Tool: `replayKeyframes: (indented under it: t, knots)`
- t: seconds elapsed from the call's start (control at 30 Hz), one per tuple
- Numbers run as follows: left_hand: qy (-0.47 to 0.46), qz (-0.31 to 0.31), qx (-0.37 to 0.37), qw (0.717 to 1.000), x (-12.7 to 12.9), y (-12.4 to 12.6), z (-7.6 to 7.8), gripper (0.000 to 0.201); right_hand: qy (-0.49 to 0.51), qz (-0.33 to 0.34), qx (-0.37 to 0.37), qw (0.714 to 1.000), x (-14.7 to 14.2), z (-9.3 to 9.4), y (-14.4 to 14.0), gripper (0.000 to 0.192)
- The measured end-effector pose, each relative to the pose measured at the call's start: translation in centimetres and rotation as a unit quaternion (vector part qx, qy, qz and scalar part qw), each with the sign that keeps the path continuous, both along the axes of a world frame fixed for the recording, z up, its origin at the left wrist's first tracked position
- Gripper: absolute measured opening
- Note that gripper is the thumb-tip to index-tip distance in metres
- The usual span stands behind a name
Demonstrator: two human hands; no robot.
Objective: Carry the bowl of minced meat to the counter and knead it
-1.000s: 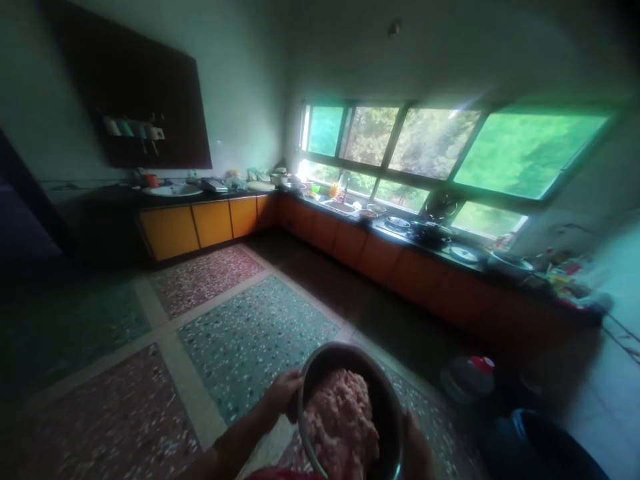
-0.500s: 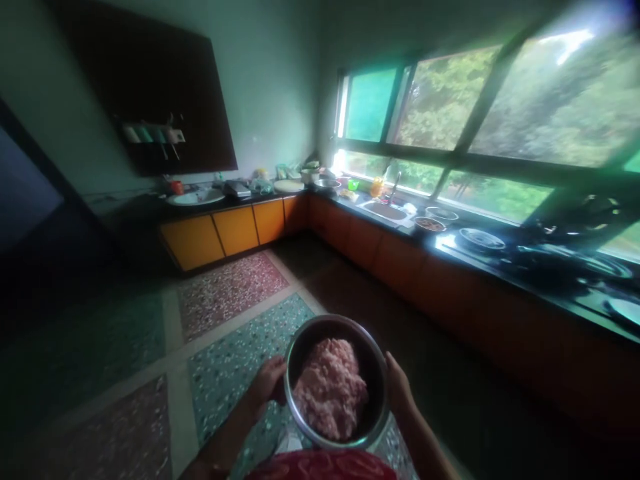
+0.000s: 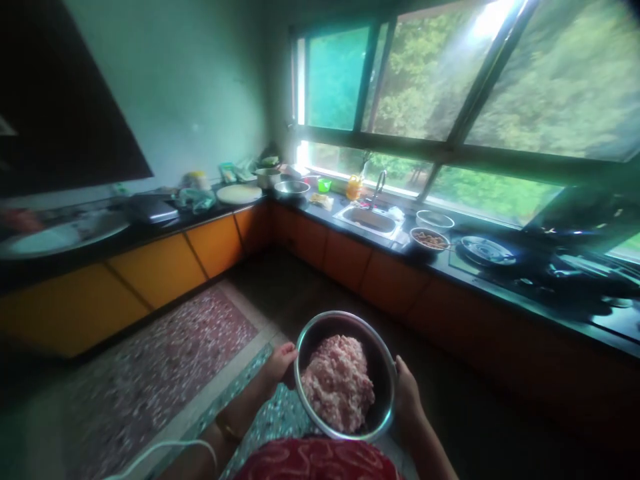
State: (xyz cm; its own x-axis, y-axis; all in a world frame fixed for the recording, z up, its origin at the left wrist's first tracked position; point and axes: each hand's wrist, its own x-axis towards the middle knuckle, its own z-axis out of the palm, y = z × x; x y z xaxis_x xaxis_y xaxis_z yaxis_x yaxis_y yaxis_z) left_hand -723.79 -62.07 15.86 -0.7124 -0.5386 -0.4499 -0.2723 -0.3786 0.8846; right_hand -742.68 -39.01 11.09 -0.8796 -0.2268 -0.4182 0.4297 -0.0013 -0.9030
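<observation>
A steel bowl is held out in front of my body, above the floor. Inside it lies a large lump of pink minced meat. My left hand grips the bowl's left side, its thumb near the rim. On the opposite side my right hand is closed against the wall, with most of its fingers hidden behind the bowl. The bowl tips slightly toward me, so its contents show.
An L-shaped dark counter runs along both walls. On it are a sink, a bowl of brown food pieces, a steel basin, a round pale board and a stove area. A white cord shows at lower left.
My view has come closer to the counter corner and sink, and the left counter fills more of the frame. Both hands keep hold of the bowl, which sits slightly further right in view.
</observation>
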Motion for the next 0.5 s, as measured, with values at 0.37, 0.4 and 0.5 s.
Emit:
replayKeyframes:
  t: [0.37, 0.4, 0.5]
  knots:
    - [0.002, 0.095, 0.018, 0.995, -22.1, -26.8, 0.9, 0.047, -0.057, 0.075, -0.062, 0.994, -25.8, 5.2, -31.2, 0.031]
    - [0.010, 0.109, 0.013, 0.994, -23.5, -29.6, 1.2, 0.047, -0.055, 0.081, -0.057, 0.994, -27.6, 5.5, -34.4, 0.029]
    - [0.011, 0.129, -0.007, 0.992, -28.3, -38.4, 1.0, 0.045, -0.029, 0.069, -0.046, 0.996, -33.0, 4.9, -43.8, 0.025]
